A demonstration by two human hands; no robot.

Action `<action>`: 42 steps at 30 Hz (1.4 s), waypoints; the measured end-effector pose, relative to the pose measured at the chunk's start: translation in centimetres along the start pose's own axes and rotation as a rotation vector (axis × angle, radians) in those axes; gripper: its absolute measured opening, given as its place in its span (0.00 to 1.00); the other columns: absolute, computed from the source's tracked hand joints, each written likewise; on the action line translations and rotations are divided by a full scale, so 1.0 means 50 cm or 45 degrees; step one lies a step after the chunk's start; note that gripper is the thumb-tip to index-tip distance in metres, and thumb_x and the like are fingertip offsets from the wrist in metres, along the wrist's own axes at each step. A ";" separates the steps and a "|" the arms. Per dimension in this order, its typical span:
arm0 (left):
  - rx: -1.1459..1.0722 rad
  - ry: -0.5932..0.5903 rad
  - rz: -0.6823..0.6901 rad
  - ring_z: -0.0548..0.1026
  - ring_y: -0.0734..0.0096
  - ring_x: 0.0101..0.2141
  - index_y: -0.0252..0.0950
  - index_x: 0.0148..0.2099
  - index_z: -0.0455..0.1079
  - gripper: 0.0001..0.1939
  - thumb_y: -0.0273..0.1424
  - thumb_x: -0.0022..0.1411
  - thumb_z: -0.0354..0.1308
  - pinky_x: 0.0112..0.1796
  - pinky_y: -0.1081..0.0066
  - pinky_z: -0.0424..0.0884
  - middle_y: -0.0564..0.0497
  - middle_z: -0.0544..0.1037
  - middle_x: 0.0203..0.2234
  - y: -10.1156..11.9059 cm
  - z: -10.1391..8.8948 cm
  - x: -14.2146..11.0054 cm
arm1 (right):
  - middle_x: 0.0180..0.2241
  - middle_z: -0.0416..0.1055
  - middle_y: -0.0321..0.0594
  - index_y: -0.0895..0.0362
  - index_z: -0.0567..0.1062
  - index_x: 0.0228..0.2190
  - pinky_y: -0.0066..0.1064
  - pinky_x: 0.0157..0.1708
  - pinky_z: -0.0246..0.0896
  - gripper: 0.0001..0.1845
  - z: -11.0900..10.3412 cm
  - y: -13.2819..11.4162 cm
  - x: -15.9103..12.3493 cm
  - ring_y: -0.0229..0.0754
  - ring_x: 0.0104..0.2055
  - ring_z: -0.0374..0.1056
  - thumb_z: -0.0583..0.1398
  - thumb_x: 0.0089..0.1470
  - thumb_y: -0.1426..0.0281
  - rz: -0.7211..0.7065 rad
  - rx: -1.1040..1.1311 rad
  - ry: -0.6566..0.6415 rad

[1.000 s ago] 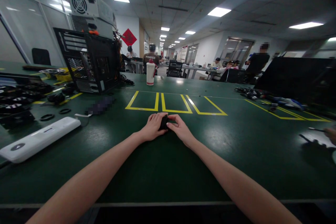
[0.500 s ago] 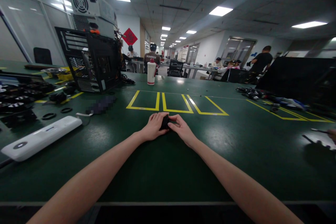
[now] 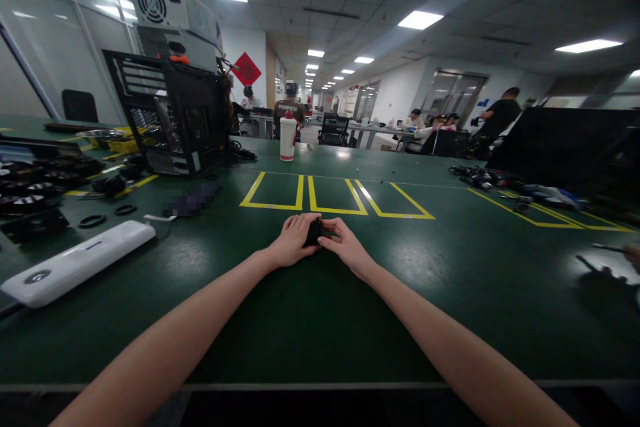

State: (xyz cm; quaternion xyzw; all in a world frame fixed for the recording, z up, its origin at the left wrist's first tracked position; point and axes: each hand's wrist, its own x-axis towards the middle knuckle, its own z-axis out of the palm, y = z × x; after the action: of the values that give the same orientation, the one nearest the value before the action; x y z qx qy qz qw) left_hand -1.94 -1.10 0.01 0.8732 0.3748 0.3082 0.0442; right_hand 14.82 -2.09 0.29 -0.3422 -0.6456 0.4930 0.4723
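Note:
A small black block-like object (image 3: 313, 232) is between my hands, low over the green table (image 3: 320, 320); its exact kind does not show. My left hand (image 3: 294, 240) is wrapped round its left side, fingers over the top and thumb below. From the right, my right hand (image 3: 347, 247) reaches it with thumb and bent fingers, the tips pinching at its right edge. My fingers hide much of the object. Just beyond both hands lie yellow tape outlines (image 3: 337, 211) on the tabletop.
At left lie a white power-strip-like device (image 3: 80, 263), black rings (image 3: 93, 221) and dark parts. Behind them stands an open black computer case (image 3: 175, 113) with power supplies on top. A white cup (image 3: 287, 139) stands ahead. Someone's hand (image 3: 633, 253) holds a tool at far right.
Hardly anything differs. Both hands keep their hold on the black object, with the right fingertips shifted very slightly left. The whole view has drifted by a few pixels.

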 end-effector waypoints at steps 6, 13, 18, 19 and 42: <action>-0.007 -0.008 -0.006 0.58 0.59 0.51 0.39 0.55 0.46 0.31 0.34 0.52 0.55 0.51 0.56 0.51 0.45 0.61 0.49 -0.001 0.001 0.001 | 0.38 0.65 0.37 0.54 0.66 0.35 0.36 0.48 0.55 0.12 0.001 -0.003 0.000 0.38 0.45 0.61 0.59 0.45 0.68 -0.011 -0.061 0.041; -0.009 -0.004 -0.005 0.59 0.60 0.51 0.40 0.55 0.45 0.31 0.33 0.52 0.55 0.51 0.56 0.50 0.46 0.61 0.49 0.000 0.001 0.001 | 0.43 0.65 0.41 0.55 0.66 0.41 0.37 0.50 0.52 0.19 -0.002 -0.010 0.000 0.40 0.47 0.61 0.59 0.44 0.68 0.072 -0.025 -0.005; -0.006 -0.021 -0.003 0.59 0.60 0.51 0.39 0.55 0.45 0.30 0.33 0.53 0.54 0.51 0.55 0.51 0.45 0.61 0.49 0.002 -0.004 0.000 | 0.43 0.64 0.39 0.54 0.66 0.39 0.36 0.49 0.54 0.18 -0.001 -0.008 -0.003 0.39 0.45 0.63 0.60 0.42 0.70 0.033 0.060 -0.035; -0.006 -0.022 -0.003 0.59 0.60 0.51 0.39 0.55 0.45 0.30 0.34 0.53 0.54 0.51 0.55 0.51 0.45 0.61 0.49 0.002 -0.004 0.000 | 0.42 0.64 0.38 0.54 0.65 0.38 0.36 0.49 0.55 0.18 0.000 -0.008 -0.004 0.39 0.45 0.63 0.61 0.42 0.70 0.032 0.060 -0.029; -0.007 -0.018 -0.006 0.58 0.60 0.51 0.39 0.55 0.45 0.30 0.34 0.53 0.54 0.52 0.56 0.50 0.45 0.60 0.50 -0.001 -0.001 0.002 | 0.40 0.64 0.36 0.54 0.65 0.34 0.35 0.45 0.58 0.12 0.003 -0.009 -0.007 0.37 0.40 0.65 0.59 0.44 0.67 0.037 0.023 -0.001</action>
State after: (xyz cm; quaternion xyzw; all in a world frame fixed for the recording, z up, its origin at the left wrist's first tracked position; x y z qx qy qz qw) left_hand -1.95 -1.03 0.08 0.8744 0.3757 0.3029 0.0498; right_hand 14.81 -2.58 0.61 -0.3470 -0.6363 0.5057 0.4680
